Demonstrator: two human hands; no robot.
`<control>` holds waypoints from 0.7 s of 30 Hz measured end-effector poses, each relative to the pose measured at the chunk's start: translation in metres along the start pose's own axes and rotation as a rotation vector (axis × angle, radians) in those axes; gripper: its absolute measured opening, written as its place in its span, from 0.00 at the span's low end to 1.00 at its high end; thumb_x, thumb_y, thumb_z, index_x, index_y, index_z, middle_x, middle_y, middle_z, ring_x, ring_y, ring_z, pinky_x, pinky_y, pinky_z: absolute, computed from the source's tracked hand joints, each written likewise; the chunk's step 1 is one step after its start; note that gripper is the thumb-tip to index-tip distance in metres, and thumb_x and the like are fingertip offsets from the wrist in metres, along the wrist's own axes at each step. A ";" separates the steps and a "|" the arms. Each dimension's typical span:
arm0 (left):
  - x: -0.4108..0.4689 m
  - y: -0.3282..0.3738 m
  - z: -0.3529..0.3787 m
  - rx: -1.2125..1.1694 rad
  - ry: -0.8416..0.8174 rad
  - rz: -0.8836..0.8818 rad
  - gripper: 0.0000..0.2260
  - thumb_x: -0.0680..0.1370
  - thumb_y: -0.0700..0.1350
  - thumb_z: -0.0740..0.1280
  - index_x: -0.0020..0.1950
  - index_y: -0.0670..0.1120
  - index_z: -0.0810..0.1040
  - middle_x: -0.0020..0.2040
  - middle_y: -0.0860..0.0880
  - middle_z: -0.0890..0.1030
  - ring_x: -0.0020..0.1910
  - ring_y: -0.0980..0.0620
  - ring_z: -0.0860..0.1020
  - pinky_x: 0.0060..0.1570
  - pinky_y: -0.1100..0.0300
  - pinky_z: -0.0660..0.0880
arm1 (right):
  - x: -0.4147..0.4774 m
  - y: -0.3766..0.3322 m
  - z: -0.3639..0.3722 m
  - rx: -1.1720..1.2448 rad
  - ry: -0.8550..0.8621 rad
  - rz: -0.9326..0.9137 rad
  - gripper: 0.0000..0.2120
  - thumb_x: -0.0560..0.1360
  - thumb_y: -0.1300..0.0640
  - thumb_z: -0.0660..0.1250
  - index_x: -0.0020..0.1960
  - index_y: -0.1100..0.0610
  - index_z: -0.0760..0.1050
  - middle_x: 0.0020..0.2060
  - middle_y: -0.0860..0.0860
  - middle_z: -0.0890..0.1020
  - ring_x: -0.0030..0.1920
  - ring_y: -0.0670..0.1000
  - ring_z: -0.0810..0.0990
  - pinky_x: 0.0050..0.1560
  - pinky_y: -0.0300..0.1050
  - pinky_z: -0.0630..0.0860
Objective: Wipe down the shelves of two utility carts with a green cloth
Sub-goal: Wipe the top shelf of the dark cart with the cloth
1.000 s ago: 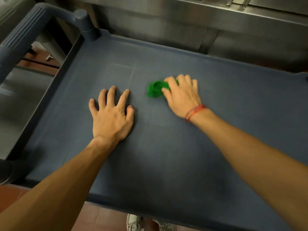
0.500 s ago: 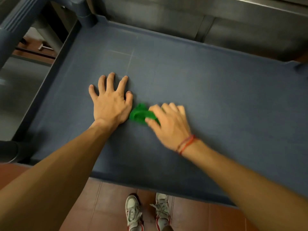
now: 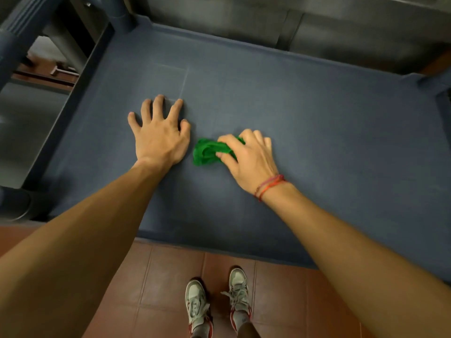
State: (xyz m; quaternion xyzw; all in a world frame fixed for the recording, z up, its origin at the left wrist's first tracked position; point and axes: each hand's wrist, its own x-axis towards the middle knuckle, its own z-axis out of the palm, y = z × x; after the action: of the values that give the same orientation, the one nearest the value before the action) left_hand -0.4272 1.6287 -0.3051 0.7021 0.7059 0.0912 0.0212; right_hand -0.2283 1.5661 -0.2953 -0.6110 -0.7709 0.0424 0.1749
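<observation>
A dark blue utility cart's top shelf (image 3: 317, 132) fills the head view. My right hand (image 3: 249, 159), with red strings at the wrist, holds a bunched green cloth (image 3: 207, 152) against the shelf near its middle, fingers curled over it. My left hand (image 3: 161, 135) lies flat on the shelf just left of the cloth, fingers spread, holding nothing. A narrow gap separates the cloth from the left hand.
The cart's grey handle (image 3: 14, 30) and corner post (image 3: 119, 13) stand at the upper left. A stainless steel cabinet front (image 3: 292, 23) runs behind the cart. Red floor tiles (image 3: 166, 276) and my shoes (image 3: 217, 303) show below the shelf's front edge.
My right hand dragged the cloth from the shelf's middle toward me and the left hand, then slid it slightly right again. The left hand stayed flat in place.
</observation>
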 end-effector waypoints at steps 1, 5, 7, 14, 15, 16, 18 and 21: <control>0.000 0.000 0.000 -0.001 -0.003 0.000 0.22 0.80 0.56 0.51 0.74 0.55 0.64 0.74 0.45 0.63 0.74 0.41 0.58 0.70 0.34 0.53 | -0.004 -0.004 0.000 0.010 0.001 0.030 0.17 0.75 0.41 0.58 0.56 0.47 0.79 0.42 0.54 0.76 0.45 0.59 0.75 0.44 0.51 0.63; 0.000 0.000 -0.002 -0.004 -0.024 -0.003 0.22 0.80 0.56 0.51 0.74 0.55 0.63 0.74 0.45 0.62 0.74 0.41 0.57 0.70 0.33 0.52 | -0.052 -0.030 -0.012 0.085 -0.088 0.001 0.17 0.75 0.41 0.58 0.57 0.47 0.78 0.41 0.52 0.76 0.45 0.58 0.75 0.45 0.51 0.62; 0.001 0.000 -0.003 -0.001 -0.038 -0.002 0.22 0.79 0.56 0.50 0.73 0.55 0.62 0.74 0.45 0.62 0.74 0.41 0.56 0.70 0.33 0.52 | -0.085 -0.040 -0.022 0.128 -0.149 -0.076 0.17 0.75 0.42 0.60 0.57 0.48 0.78 0.41 0.51 0.76 0.44 0.56 0.74 0.44 0.50 0.62; 0.000 0.001 -0.007 -0.007 -0.071 0.006 0.22 0.80 0.55 0.50 0.74 0.55 0.62 0.75 0.45 0.61 0.75 0.41 0.55 0.70 0.34 0.50 | -0.129 -0.035 -0.036 0.215 -0.189 -0.126 0.14 0.75 0.45 0.62 0.54 0.48 0.80 0.39 0.50 0.74 0.42 0.53 0.72 0.43 0.51 0.65; 0.001 0.001 -0.007 -0.011 -0.075 0.007 0.22 0.80 0.55 0.51 0.75 0.55 0.61 0.76 0.45 0.60 0.75 0.41 0.54 0.70 0.34 0.50 | -0.124 -0.030 -0.037 0.210 -0.198 -0.132 0.14 0.75 0.44 0.62 0.55 0.48 0.80 0.40 0.50 0.73 0.42 0.53 0.72 0.44 0.51 0.65; 0.000 0.000 -0.007 -0.014 -0.078 0.009 0.22 0.80 0.55 0.51 0.75 0.55 0.61 0.76 0.45 0.60 0.76 0.42 0.54 0.70 0.34 0.50 | -0.120 -0.022 -0.039 0.197 -0.208 -0.138 0.14 0.75 0.43 0.62 0.55 0.47 0.80 0.40 0.50 0.73 0.43 0.54 0.72 0.44 0.51 0.65; -0.001 0.000 -0.007 -0.013 -0.076 0.017 0.22 0.81 0.55 0.51 0.75 0.55 0.61 0.76 0.45 0.60 0.76 0.42 0.54 0.70 0.34 0.50 | -0.109 -0.002 -0.041 0.146 -0.206 -0.155 0.15 0.75 0.42 0.61 0.56 0.46 0.79 0.41 0.51 0.74 0.43 0.55 0.73 0.44 0.50 0.64; -0.001 -0.001 -0.009 0.000 -0.083 0.029 0.23 0.81 0.55 0.51 0.76 0.55 0.60 0.76 0.45 0.59 0.76 0.42 0.53 0.70 0.35 0.49 | -0.081 0.028 -0.038 0.053 -0.157 -0.113 0.18 0.75 0.40 0.60 0.56 0.48 0.79 0.41 0.53 0.75 0.43 0.57 0.75 0.43 0.50 0.67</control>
State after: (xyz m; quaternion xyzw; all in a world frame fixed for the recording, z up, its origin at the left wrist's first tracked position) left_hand -0.4296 1.6268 -0.2970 0.7153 0.6943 0.0622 0.0491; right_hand -0.1750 1.4898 -0.2853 -0.5564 -0.8142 0.1003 0.1321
